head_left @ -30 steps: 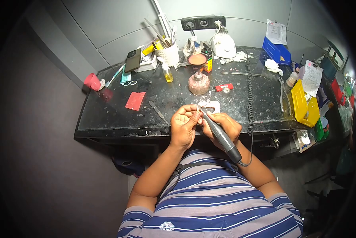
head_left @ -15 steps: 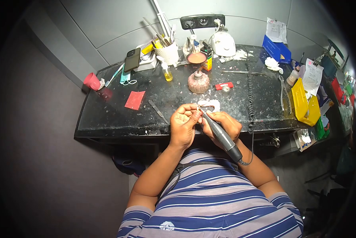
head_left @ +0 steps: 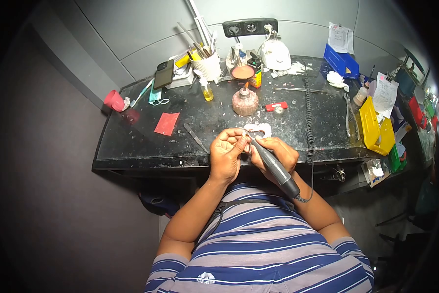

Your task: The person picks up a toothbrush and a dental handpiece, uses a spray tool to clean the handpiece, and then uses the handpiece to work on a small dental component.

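Observation:
My left hand (head_left: pixel 225 154) is curled around a small pale piece (head_left: pixel 246 148) at the near edge of the dark worktop (head_left: pixel 131 146); most of the piece is hidden by the fingers. My right hand (head_left: pixel 281 152) grips a grey rotary handpiece (head_left: pixel 277 169) like a pen, its tip against the small piece. The handpiece's coiled black cord (head_left: pixel 308 117) runs back across the worktop. A white dental cast (head_left: pixel 259 129) lies on the worktop just beyond both hands.
On the worktop are a pink spirit lamp (head_left: pixel 245 101), a red wax sheet (head_left: pixel 166 123), a small knife (head_left: pixel 195 137), a white cup of tools (head_left: pixel 208 64), a phone (head_left: pixel 163 73) and a red cup (head_left: pixel 114 100). Yellow bins (head_left: pixel 375 128) and blue bins (head_left: pixel 341 62) stand at right.

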The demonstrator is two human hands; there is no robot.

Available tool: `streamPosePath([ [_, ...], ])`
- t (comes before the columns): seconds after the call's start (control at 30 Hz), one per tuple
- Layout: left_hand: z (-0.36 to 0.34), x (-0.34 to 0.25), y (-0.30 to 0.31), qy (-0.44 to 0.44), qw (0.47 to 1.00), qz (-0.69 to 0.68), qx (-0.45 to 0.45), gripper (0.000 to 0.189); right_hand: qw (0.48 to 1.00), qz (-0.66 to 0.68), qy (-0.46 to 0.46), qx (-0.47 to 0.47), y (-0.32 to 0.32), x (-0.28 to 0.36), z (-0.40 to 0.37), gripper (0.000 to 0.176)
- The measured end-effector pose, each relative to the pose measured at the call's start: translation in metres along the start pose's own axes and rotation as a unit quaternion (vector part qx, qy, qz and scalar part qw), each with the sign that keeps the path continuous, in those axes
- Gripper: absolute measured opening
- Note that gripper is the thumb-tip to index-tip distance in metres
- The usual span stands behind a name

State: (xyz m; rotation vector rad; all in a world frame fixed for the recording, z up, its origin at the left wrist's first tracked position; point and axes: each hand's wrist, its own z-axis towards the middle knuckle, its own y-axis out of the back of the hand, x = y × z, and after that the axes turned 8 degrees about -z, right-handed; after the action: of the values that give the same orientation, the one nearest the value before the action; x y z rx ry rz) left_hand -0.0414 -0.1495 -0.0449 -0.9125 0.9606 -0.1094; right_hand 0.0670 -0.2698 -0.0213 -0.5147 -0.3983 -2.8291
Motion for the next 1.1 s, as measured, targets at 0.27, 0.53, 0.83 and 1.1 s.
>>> streamPosePath([
  [0.27,0.0006,0.0016,-0.0025,-0.002,1.0,0.003,-0.023,0.02,0.999,0.005,0.033,0.032,0.0014,-0.0003,0.0007,0.022],
  [0.53,-0.0007,-0.0011,-0.0047,-0.003,1.0,0.009,-0.022,0.02,1.0,0.003,0.004,0.012,0.0021,0.0015,0.0026,0.022],
  [0.83,0.0009,0.0022,0.0012,-0.006,1.0,0.002,-0.007,0.02,0.999,0.012,0.036,0.028,0.002,-0.0001,0.001,0.022],
  [1.1,0.0009,0.0023,0.0007,-0.006,1.0,0.007,-0.005,0.019,0.999,0.018,0.025,0.018,-0.0001,-0.0024,-0.0016,0.023],
])
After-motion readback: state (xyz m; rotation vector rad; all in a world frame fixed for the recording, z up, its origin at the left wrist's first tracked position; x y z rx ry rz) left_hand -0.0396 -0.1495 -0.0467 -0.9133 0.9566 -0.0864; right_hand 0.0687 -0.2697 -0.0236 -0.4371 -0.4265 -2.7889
